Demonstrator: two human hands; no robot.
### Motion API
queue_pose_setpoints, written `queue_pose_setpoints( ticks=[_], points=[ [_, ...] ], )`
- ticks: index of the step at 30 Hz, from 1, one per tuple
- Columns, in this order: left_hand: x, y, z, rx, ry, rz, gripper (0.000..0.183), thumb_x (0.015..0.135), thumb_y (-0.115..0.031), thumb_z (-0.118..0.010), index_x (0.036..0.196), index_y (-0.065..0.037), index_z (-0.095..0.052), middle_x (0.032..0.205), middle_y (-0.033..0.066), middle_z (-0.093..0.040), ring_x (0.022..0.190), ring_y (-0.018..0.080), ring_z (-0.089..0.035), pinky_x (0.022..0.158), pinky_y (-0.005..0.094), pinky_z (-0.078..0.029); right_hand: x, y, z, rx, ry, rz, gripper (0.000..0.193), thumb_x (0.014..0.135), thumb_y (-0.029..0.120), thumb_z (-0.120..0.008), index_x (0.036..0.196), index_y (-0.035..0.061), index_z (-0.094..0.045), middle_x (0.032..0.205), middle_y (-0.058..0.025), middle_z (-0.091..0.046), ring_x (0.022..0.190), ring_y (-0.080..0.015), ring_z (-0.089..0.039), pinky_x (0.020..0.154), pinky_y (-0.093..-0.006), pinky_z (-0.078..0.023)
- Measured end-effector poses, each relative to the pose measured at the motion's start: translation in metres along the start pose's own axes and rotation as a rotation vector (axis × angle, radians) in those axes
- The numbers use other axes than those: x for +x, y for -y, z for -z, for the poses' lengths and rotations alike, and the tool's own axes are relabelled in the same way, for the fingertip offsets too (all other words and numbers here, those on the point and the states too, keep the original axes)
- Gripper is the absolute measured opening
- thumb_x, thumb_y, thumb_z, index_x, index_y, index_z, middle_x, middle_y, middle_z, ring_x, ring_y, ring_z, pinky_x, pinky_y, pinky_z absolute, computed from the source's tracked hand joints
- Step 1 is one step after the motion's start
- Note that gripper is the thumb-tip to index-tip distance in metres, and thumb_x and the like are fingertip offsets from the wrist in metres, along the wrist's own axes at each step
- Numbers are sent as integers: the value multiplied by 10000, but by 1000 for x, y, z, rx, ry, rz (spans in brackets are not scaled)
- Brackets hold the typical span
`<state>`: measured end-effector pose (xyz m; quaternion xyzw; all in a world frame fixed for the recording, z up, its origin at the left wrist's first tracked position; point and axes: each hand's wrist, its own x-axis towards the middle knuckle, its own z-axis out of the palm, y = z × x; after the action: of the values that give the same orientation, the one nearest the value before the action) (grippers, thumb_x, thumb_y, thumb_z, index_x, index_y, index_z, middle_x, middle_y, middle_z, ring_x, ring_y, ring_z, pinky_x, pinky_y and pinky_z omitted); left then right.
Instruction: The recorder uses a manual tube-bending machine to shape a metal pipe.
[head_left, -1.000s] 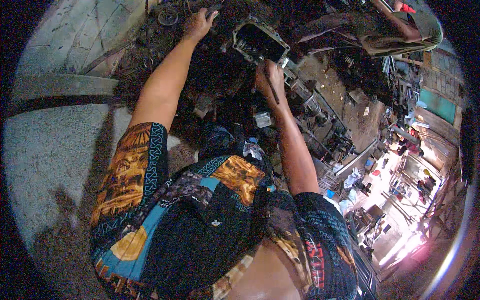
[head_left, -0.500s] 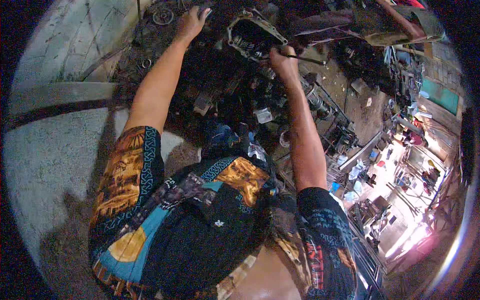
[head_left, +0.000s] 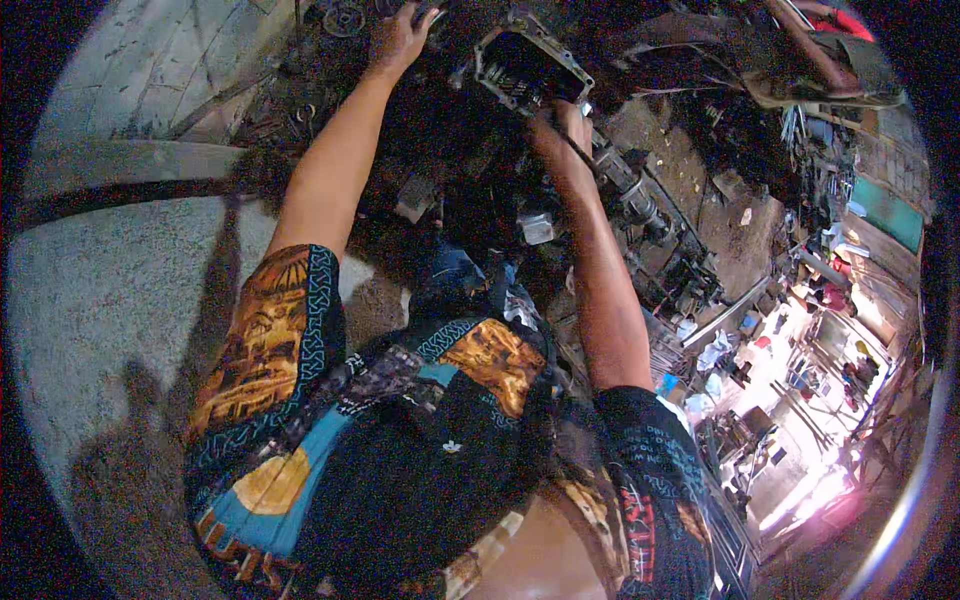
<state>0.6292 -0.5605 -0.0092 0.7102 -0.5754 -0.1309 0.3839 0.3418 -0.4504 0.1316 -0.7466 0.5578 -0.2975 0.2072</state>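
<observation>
At the top, my left hand (head_left: pixel 399 40) is curled against dark machinery, its fingers closed on something too dark to make out. My right hand (head_left: pixel 563 125) is at the near right corner of an open metal housing (head_left: pixel 487 88); its fingers are closed round a thin dark rod (head_left: pixel 583 155) lying back along the wrist. The housing has a pale flanged rim with bolt holes, and ridged parts, perhaps gears, show inside its dark cavity. What the rod's far end touches is hidden by my hand.
A round metal wheel (head_left: pixel 343 18) lies upper left. A small clear container (head_left: pixel 537 229) sits below the housing. Right of my forearm is a long greasy mechanical assembly (head_left: pixel 645 205). Another person's arm (head_left: pixel 815 45) shows upper right. A pale wall (head_left: pixel 110 260) stands left; clutter fills the right.
My right hand has turned, so the rod that stuck out to the right now points back along my wrist. The view has shifted slightly; my left hand remains at the dark machinery.
</observation>
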Motion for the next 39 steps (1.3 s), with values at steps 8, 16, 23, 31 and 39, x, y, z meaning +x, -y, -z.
queue_pose_setpoints(
  ticks=[8, 16, 23, 31, 39],
  points=[
    [9, 10, 1, 158, 145, 9, 589, 873, -496, -548, 1152, 22, -567, 985, 252, -632, 904, 391, -613, 831, 427, -494, -11, 17, -13, -110, -52, 166, 123, 801, 115, -553, 822, -1, -519, 741, -203, -530, 688, -349, -527, 616, -426, -405],
    [24, -65, 33, 214, 242, 120, 486, 911, -432, -498, 1100, 8, -582, 942, 227, -615, 894, 391, -589, 776, 481, -484, 25, 8, 25, 99, 34, -268, 245, 710, 188, -646, 794, -26, -560, 736, -238, -610, 679, -431, -574, 609, -459, -466],
    [46, -61, 21, 262, 288, 76, 450, 896, -437, -509, 971, -2, -598, 958, 226, -609, 917, 398, -579, 798, 498, -469, 9, -4, 21, 16, 99, -244, 292, 828, 243, -599, 937, -28, -602, 784, -180, -656, 759, -267, -653, 680, -387, -482],
    [34, -25, 4, 151, 66, -23, 597, 878, -497, -538, 1159, 30, -559, 976, 258, -631, 897, 396, -612, 822, 424, -497, -17, 2, 8, -3, 5, -205, 272, 830, 215, -578, 942, -31, -611, 830, -247, -633, 811, -394, -625, 706, -444, -462],
    [-38, 17, 4, -131, -78, -38, 453, 896, -443, -541, 1102, -42, -588, 869, 228, -647, 825, 399, -629, 721, 463, -506, -21, -23, -15, 342, -46, -654, 301, 836, 153, -570, 1074, -29, -593, 806, -236, -642, 746, -359, -642, 645, -385, -500]
  ],
)
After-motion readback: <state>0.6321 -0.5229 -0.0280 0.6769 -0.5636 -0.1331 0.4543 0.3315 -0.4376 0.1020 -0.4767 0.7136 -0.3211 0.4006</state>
